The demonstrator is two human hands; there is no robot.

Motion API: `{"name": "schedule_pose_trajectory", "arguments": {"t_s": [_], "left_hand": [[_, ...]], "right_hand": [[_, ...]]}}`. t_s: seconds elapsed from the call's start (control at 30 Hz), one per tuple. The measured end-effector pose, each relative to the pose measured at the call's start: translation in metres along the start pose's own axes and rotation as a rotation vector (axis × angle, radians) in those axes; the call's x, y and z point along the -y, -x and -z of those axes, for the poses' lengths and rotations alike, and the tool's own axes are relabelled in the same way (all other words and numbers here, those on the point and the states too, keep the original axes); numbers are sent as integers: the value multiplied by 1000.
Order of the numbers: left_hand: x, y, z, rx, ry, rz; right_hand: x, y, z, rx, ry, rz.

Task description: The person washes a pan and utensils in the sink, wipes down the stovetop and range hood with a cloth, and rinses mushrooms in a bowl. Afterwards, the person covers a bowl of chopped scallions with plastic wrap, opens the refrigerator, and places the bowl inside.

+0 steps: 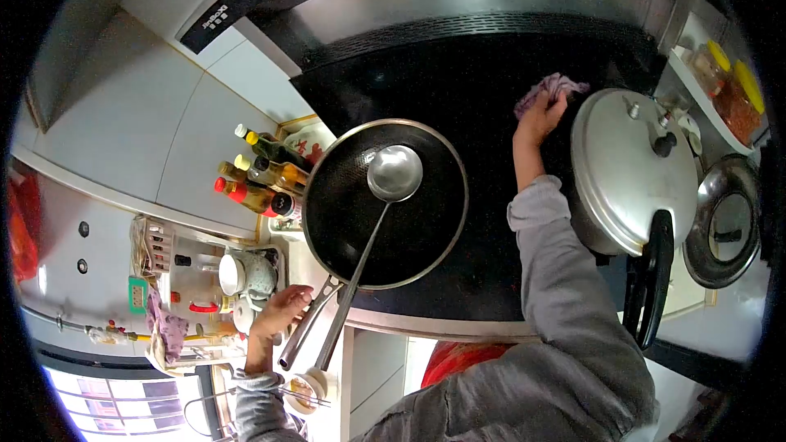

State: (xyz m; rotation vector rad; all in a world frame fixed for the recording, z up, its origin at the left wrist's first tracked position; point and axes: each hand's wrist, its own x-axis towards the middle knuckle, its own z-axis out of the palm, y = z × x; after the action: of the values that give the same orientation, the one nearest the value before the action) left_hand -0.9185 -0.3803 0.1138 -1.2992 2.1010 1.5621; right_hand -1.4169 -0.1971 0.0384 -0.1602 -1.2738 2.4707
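1 cloth (560, 83) in right grip (540, 119) — hood lettering (214, 17) unclear

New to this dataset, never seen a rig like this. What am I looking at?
No machine here: these are a person's own bare hands, in grey sleeves. The single picture comes from a camera worn on the head, looking forward and down; the view bulges at the edges.

On the dark stove is a wok with a metal ladle lying in it. A lidded metal pot stands to the right, and bottles to the left.

The right hand holds a purple cloth. The left hand is beside the wok's handle; I can't tell whether it touches.
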Motion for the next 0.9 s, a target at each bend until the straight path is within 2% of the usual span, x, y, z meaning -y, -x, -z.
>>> {"name": "schedule_pose_trajectory", "arguments": {"t_s": [0.03,0.07,0.13,0.17,0.2,0.27,0.33,0.4,0.5,0.53,0.6,0.63,0.73,0.8,0.87,0.9], "left_hand": [[-6,-8,3,-8,-11,23],[-13,-15,9,-14,-26,43],[-20,-33,24,19,-30,-197],[-21,-42,30,-7,-4,-215],[-25,-53,34,-34,24,-233],[-49,-64,35,-53,14,-304],[-64,-74,34,-61,6,-369],[-75,-84,31,-65,4,-436],[-88,-104,26,-102,-60,-483],[-94,-111,24,-120,-94,-500],[-108,-129,17,-206,-195,-556],[-117,-139,13,-248,-249,-585],[-135,-169,-2,-338,-248,-806],[-144,-174,-7,-258,-210,-797],[-143,-169,-12,-204,-204,-768],[-145,-161,-13,-193,-220,-749]], "right_hand": [[-23,-14,-2,137,82,167],[-37,-10,-7,163,291,388],[-51,-2,-21,211,715,837],[-52,7,-28,327,735,944],[-52,11,-32,509,845,875],[-46,18,-50,840,899,1075],[-44,26,-71,1008,1025,1250],[-41,38,-106,1229,958,1405],[-34,75,-156,1545,1004,1467],[-37,88,-169,1666,992,1324],[-51,102,-179,1783,954,1524],[-72,97,-176,1757,805,1606],[-54,80,-155,1947,942,1264],[-52,40,-130,1980,973,1515],[-11,16,-118,2050,1176,1780],[-12,-2,-113,1986,1130,1811]]}}
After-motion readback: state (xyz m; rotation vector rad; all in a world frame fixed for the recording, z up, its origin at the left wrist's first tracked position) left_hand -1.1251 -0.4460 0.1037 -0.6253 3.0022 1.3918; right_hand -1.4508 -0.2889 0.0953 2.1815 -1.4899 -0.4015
